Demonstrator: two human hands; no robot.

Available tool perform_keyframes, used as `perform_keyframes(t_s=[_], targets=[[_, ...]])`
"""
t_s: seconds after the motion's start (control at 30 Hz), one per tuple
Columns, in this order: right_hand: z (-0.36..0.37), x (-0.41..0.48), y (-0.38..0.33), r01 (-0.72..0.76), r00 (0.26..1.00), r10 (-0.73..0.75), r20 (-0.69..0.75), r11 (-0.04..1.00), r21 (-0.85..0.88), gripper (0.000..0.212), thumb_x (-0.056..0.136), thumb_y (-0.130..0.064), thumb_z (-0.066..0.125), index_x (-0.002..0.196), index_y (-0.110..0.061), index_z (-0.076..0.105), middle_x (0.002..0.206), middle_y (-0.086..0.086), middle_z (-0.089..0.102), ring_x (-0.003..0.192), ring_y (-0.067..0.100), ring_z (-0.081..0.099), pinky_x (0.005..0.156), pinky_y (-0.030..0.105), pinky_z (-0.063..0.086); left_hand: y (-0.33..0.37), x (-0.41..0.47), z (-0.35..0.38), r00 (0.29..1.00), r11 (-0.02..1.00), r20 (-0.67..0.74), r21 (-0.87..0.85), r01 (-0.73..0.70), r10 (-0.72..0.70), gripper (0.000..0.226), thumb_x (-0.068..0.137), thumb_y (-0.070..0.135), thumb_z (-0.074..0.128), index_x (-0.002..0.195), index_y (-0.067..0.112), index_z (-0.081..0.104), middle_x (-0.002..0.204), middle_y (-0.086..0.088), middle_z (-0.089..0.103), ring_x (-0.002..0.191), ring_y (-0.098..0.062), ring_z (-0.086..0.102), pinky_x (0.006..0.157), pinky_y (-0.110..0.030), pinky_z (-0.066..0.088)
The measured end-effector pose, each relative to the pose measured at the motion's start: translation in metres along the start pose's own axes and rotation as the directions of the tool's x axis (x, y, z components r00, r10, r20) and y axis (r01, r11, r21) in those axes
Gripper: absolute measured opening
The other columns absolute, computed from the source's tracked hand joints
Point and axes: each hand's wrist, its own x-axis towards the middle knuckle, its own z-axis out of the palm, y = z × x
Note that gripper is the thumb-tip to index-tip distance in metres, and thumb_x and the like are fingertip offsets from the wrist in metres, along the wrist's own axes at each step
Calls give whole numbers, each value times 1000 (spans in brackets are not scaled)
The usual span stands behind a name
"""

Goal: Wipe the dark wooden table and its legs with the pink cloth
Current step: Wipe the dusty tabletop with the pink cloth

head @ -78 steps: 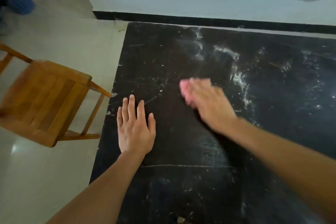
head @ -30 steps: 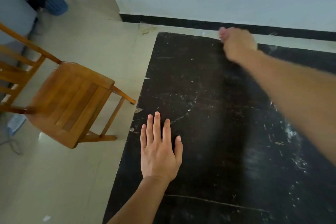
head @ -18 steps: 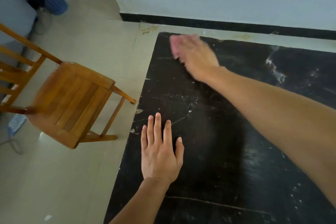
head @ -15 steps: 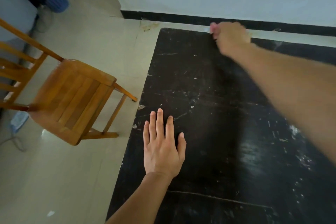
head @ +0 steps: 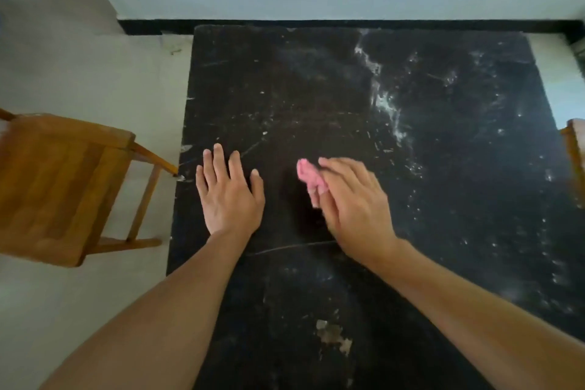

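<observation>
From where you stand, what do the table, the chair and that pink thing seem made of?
Table: probably wood under dark matt paint, scratched, with a pale chipped patch near the front. Chair: likely varnished wood, orange-brown slats with a sheen. Pink cloth, bunched in the right hand: soft fabric, weave too blurred to tell.

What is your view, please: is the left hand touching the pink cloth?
Apart. The head view shows a strip of bare dark table between the left hand and the pink cloth held by the right hand.
</observation>
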Motion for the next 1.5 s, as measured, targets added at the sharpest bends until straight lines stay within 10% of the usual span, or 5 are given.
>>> perform_keyframes(t_s=[0.23,0.53,0.77,1.3,1.5], targets=[[33,-145,-53,145,930,-100,353,984,-103,58,94,-30,46,149,-18,34,159,6,27,149,29,15,119,44,21,-20,-37,-13,999,985,-6,-167,-38,37,48,100,30,45,144,13,36,157,-11,25,147,-27,16,120,-46,17],[-84,-124,80,-678,709,705,15,688,-258,23,87,-3,46,96,-20,57,106,11,68,93,37,57,72,39,43,-52,-207,-47,875,888,158,-117,-444,458,46,100,28,44,144,19,39,159,-7,21,148,-22,12,117,-33,6],[-7,-232,-69,-175,964,200,177,974,-143,57,80,-8,56,137,-18,55,143,6,53,133,32,46,108,47,41,-41,-234,-35,860,919,340,-35,-392,380,54,102,36,33,152,19,18,162,-8,2,149,-23,1,122,-37,10],[-40,-371,2,-350,934,351,-66,936,24,38,106,-17,33,143,-13,42,161,-9,19,147,18,19,114,43,26,61,-236,-16,775,810,301,12,-586,556,55,101,31,39,150,11,23,160,-15,11,148,-29,7,120,-41,14],[-118,-318,116,-802,578,804,-137,592,87,49,91,2,58,136,-16,56,142,4,54,135,23,45,114,42,35,93,-226,-3,775,807,289,16,-591,562,56,100,31,43,149,9,27,159,-16,16,148,-30,11,119,-43,16]])
